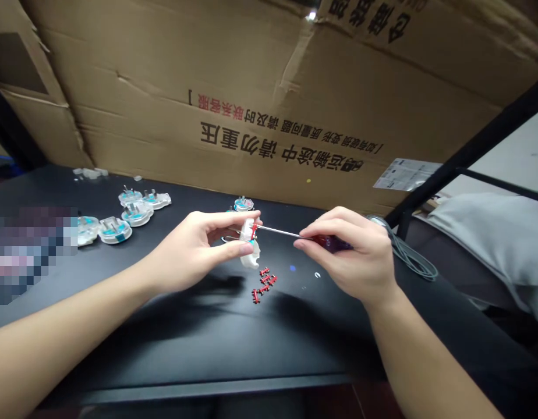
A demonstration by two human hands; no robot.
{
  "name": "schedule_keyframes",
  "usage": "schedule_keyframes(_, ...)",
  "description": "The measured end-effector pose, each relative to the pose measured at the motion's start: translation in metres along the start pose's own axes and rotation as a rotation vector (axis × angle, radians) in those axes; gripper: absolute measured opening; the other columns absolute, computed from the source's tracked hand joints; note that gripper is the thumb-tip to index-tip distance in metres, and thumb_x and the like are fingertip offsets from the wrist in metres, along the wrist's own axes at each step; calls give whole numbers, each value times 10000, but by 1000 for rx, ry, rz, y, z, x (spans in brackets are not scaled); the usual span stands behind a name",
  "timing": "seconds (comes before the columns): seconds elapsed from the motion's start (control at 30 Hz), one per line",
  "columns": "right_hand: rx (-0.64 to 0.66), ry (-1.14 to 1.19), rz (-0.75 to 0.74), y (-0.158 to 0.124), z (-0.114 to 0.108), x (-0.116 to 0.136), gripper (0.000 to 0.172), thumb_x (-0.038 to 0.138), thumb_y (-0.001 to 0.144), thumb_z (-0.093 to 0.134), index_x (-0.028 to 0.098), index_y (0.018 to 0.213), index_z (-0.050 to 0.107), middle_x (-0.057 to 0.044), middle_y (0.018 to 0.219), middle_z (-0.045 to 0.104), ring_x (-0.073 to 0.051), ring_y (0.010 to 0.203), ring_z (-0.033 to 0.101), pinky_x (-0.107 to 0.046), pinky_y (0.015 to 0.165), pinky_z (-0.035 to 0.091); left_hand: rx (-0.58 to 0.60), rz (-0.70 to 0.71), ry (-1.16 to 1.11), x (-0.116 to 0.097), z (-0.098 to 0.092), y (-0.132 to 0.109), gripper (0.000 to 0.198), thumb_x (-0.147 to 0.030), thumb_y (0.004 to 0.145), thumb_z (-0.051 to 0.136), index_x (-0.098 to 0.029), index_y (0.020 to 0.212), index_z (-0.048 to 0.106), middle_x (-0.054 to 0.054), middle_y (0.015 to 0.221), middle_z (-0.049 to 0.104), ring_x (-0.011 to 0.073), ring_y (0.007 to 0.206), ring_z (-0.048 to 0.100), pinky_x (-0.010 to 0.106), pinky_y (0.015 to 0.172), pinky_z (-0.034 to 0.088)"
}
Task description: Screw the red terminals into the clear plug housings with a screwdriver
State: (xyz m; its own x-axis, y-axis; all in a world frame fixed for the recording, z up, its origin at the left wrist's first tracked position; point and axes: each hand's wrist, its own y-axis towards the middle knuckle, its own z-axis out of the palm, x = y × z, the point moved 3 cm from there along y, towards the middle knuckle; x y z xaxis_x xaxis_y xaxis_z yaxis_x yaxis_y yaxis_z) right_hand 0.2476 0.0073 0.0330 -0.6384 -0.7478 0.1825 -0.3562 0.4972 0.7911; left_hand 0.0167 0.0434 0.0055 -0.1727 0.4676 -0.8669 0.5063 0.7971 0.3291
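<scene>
My left hand [197, 247] grips a white and clear plug [248, 230] between thumb and fingers, its metal pins pointing toward the palm. A small red clamp piece [254, 230] sits on the plug's near face. In my right hand [350, 247] is a screwdriver [280, 231] with a dark red handle; its shaft runs left and the tip meets the red piece. Below the hands, several loose red clamp pieces [264, 280] lie on the black table [199, 349]. A white part [251, 258] shows just under the plug; whether it is joined to it I cannot tell.
Several clear plugs [137, 213] stand pins-up at the left, and another plug [243, 203] lies behind my left hand. Small white bits [91, 173] are at the back left. A large cardboard sheet [164, 75] walls the back. A grey cable coil [415, 262] lies right.
</scene>
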Motion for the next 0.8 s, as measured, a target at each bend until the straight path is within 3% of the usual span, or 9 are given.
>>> schedule_keyframes(0.1, -37, -42, -106, -1, 1, 8, 86, 109, 833, 716, 190, 825, 744, -42, 767, 721, -124, 644, 641, -245, 600, 511, 44, 49, 67, -3, 1, -1, 265, -393, 926, 631, -224, 1093, 748, 19, 1088, 763, 229, 1033, 700, 303, 923, 539)
schedule_keyframes(0.17, -13, 37, -9, 0, 3, 8, 89, 120, 841, 705, 184, 806, 757, -40, 747, 739, -129, 626, 653, -243, 589, 511, 34, 167, 208, -7, -1, -3, 224, -358, 947, 605, -204, 1028, 745, 33, 1057, 750, 200, 956, 693, 281, 875, 535)
schedule_keyframes(0.23, 132, 198, 245, 0, 8, 1, 112, 189, 860, 699, 177, 765, 757, -21, 670, 724, -125, 562, 627, -242, 533, 481, 18, 301, 348, -10, -5, -4, 198, -290, 940, 617, -181, 1067, 723, 65, 1093, 728, 188, 956, 676, 270, 884, 520)
schedule_keyframes(0.3, 414, 386, 470, -3, 17, -5, 197, 278, 896, 663, 171, 756, 752, 0, 587, 685, -108, 476, 552, -234, 455, 415, 55, 385, 410, -9, -6, -5, 251, -240, 920, 637, -162, 1152, 691, 96, 1140, 713, 194, 994, 669, 276, 920, 507)
schedule_keyframes(0.37, 514, 430, 519, -4, 21, -9, 221, 323, 917, 634, 172, 806, 751, 2, 625, 701, -96, 467, 519, -233, 463, 405, 106, 357, 357, -5, -5, -3, 271, -256, 922, 636, -164, 1173, 683, 98, 1143, 720, 205, 1015, 673, 285, 927, 510)
schedule_keyframes(0.43, 457, 308, 415, -3, 22, -12, 202, 305, 936, 603, 176, 863, 741, -8, 719, 727, -100, 528, 553, -239, 538, 443, 121, 207, 193, 2, -2, -1, 262, -325, 943, 611, -172, 1137, 701, 83, 1117, 740, 221, 1021, 683, 302, 920, 524)
schedule_keyframes(0.57, 176, 76, 57, -4, 22, -7, 96, 204, 917, 600, 187, 915, 695, -6, 733, 683, -111, 602, 581, -237, 587, 458, 96, -87, -173, 10, 8, 0, 358, -430, 915, 637, -171, 1147, 720, 87, 1136, 756, 275, 1077, 688, 377, 959, 533)
schedule_keyframes(0.67, 51, 43, -210, -9, 24, 3, 182, 123, 870, 641, 211, 1023, 685, 37, 639, 634, -88, 503, 520, -226, 519, 419, 159, -139, -258, 7, 15, -2, 336, -423, 897, 662, -193, 1129, 738, 67, 1140, 759, 279, 1104, 679, 371, 977, 521)
schedule_keyframes(0.8, 60, -91, -433, -14, 27, 15, 273, 94, 888, 632, 224, 1120, 695, 55, 574, 589, -90, 490, 488, -253, 500, 362, 286, -115, -240, -1, 21, -5, 265, -394, 930, 620, -218, 1079, 751, 27, 1050, 762, 246, 1032, 685, 316, 916, 529)
